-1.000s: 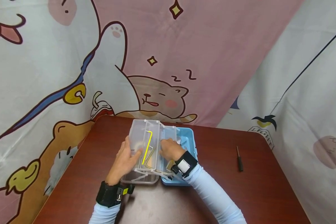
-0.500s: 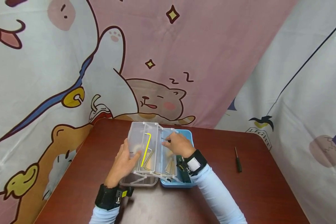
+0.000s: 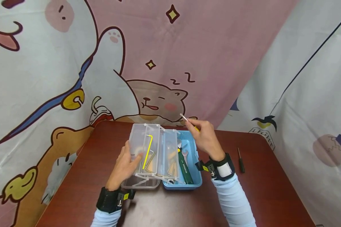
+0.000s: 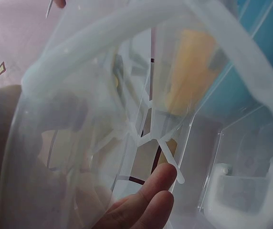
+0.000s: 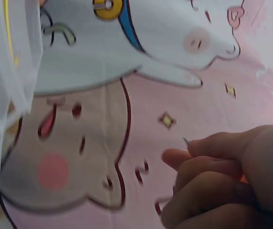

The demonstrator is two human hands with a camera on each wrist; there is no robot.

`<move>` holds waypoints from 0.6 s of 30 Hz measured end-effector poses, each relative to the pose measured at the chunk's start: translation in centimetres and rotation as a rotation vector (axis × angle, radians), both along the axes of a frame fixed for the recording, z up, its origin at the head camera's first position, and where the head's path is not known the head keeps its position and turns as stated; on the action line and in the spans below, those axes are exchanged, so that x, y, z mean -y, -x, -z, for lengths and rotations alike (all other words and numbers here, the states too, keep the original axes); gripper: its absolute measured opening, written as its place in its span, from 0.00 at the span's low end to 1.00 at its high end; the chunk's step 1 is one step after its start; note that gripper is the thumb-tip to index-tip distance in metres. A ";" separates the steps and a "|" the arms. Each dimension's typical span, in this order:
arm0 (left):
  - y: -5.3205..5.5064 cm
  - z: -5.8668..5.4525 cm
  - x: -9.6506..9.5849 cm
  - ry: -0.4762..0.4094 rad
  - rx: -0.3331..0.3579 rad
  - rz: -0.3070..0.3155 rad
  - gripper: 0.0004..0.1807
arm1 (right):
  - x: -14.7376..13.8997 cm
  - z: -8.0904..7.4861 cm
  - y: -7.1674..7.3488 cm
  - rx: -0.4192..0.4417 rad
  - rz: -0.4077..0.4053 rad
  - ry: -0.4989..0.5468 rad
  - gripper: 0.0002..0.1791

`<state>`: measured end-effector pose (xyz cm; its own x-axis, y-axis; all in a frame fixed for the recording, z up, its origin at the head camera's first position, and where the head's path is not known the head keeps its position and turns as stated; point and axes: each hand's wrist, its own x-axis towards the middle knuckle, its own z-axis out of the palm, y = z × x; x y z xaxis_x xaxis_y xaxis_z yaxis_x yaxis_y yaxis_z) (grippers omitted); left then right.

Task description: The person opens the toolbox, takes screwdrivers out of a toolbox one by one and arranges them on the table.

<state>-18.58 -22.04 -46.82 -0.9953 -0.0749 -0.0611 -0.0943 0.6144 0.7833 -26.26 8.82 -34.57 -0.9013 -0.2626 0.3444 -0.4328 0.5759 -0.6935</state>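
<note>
Biggest worry right now, I reckon, is dropping the little tool [image 3: 184, 117]. Looks like a small screwdriver: bare metal shaft, a bit of yellow handle. It's up in the air by the far right corner of the blue box [image 3: 200, 181], and I can't tell if it's over the box or just behind it. If my pinch loosens, it could clatter in on the green-handled tool [image 3: 185, 170] and the wrench [image 3: 185, 153], or skid across the table [image 3: 164, 209].

Second worry is the clear upper tray [image 3: 137, 134]. It sits out to the left on skinny hinge arms [image 3: 143, 180], so if I lean on it or let go carelessly it might swing, and the yellow hex key [image 3: 147, 154] would probably slide.

As for hands, my right hand [image 3: 206, 138] is curled up with the tool pinched between thumb and finger. My right wrist cam only catches the tip poking out, so no idea how firm that grip is. My left hand [image 3: 123, 165] is holding the tray by its left edge, thumb over the side, fingers along the outside, so the gap's only as wide as the plastic between.
</note>
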 end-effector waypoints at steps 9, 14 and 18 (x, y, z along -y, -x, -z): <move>0.0 -0.2 -0.2 0.035 -0.026 -0.002 0.52 | -7.5 -2.4 3.9 -0.056 0.187 -0.031 0.20; 0.1 -0.3 -0.3 0.047 -0.018 0.003 0.52 | -12.2 -2.9 5.4 -0.100 0.341 -0.140 0.23; 0.0 -0.4 -0.3 0.056 -0.010 0.009 0.52 | -16.4 -1.5 6.0 -0.088 0.429 -0.204 0.24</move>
<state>-18.62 -21.74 -46.43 -0.9965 -0.0687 -0.0475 -0.0811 0.6580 0.7486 -32.30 25.18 -33.11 -0.9130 0.0562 0.4042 -0.1784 0.8358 -0.5192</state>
